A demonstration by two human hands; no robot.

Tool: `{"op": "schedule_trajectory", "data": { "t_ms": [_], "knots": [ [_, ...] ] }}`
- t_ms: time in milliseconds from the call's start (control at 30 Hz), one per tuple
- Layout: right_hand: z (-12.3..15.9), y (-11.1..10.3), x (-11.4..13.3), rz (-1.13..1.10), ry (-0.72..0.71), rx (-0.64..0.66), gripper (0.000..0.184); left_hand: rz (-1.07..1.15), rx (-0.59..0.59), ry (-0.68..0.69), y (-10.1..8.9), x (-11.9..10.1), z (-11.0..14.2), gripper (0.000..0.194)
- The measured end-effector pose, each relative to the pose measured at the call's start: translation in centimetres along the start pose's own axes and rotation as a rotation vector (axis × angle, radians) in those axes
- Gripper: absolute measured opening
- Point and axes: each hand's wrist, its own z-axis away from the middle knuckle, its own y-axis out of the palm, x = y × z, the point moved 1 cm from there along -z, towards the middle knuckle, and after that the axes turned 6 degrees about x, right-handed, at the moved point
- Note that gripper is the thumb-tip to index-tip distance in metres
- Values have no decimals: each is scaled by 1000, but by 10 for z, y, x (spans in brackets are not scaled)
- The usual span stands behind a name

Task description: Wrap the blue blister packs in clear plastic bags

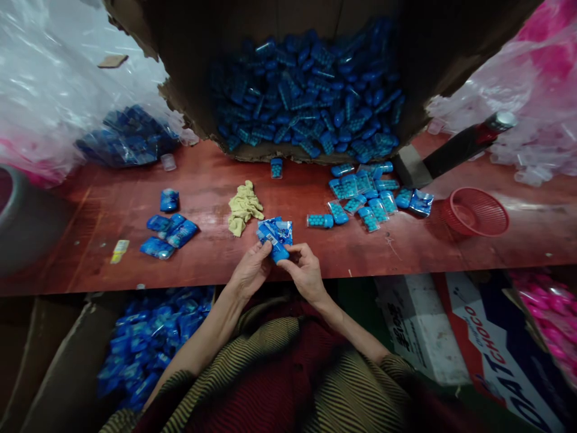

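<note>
Blue packet (pixel 276 242), one, printed, with a white barcode on its upper face: held slantwise above the near edge of the table (pixel 216 264), top end toward eleven o'clock. Shiny blue film (pixel 285 228) shows just behind it; whether the two are joined cannot be told.

Left hand (pixel 253 269), one, bare: thumb laid over the packet near the barcode, fingers closed beneath, clamped on it.

Right hand (pixel 307 272), one, bare: thumb and curled fingers pinching the packet's lower end.

Positions following are read from the packet.

Twelve o'clock: a loose bottle (pixel 276 168), upright in view, just before the mouth of a torn carton (pixel 417 114) heaped with blue bottles.

Two o'clock: a group of clear bottles (pixel 360 192) with blue caps and blue beads, lying close together.

Three o'clock: basket (pixel 475 211), red, round, latticed.

Four o'clock, below table level: white box (pixel 435 328).

Eight o'clock, also below: a heap of blue packs (pixel 155 337).

Nine o'clock: small packs (pixel 169 234), a few touching; farther out, a yellow label (pixel 119 251), then a grey bucket (pixel 27 228).

Ten o'clock: yellow cloth (pixel 246 207), crumpled, near the packet.
</note>
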Motion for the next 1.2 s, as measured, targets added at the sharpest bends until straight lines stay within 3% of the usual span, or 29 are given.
{"op": "schedule_trajectory", "data": {
  "t_ms": [133, 267, 467, 633, 967, 1200],
  "knots": [
    [-7, -8, 5, -65, 30, 71, 42, 3, 93, -46, -4, 2, 1, 25],
    [-16, -17, 18, 24, -44, 133, 59, 7, 160, -95, -6, 6, 2, 31],
    [-19, -23, 24, 161, -30, 243, 58, 23, 134, -101, -8, 8, 2, 31],
    [-15, -19, 19, 31, 65, 302, 55, 41, 96, -102, -6, 12, 4, 29],
    [-12, -15, 19, -153, 224, 302, 53, 34, 137, -82, 3, 22, 9, 31],
    [-6, -9, 10, -89, 207, 190, 49, 17, 79, -20, 11, 29, 13, 35]
  ]
}}
